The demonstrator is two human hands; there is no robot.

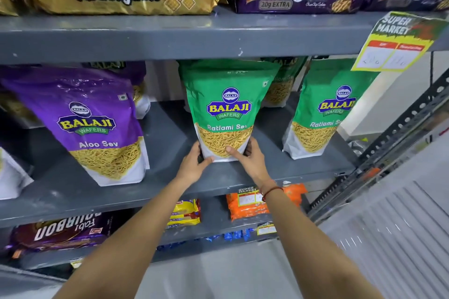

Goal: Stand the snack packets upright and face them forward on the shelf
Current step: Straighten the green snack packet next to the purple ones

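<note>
While both hands clamp base of green Ratlami Sev packet (227, 109), keep pressure low and even. Left hand (194, 165) cups lower-left corner, right hand (251, 160) closes on lower-right, thumb across front. Packet stands upright mid-shelf (170, 184), label facing you. Square base, avoid crushing contents, level top above your grip before letting go.

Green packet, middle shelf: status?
Left hand and right hand grip green packet at its base. Upright, label forward. Nothing in the way.
</note>
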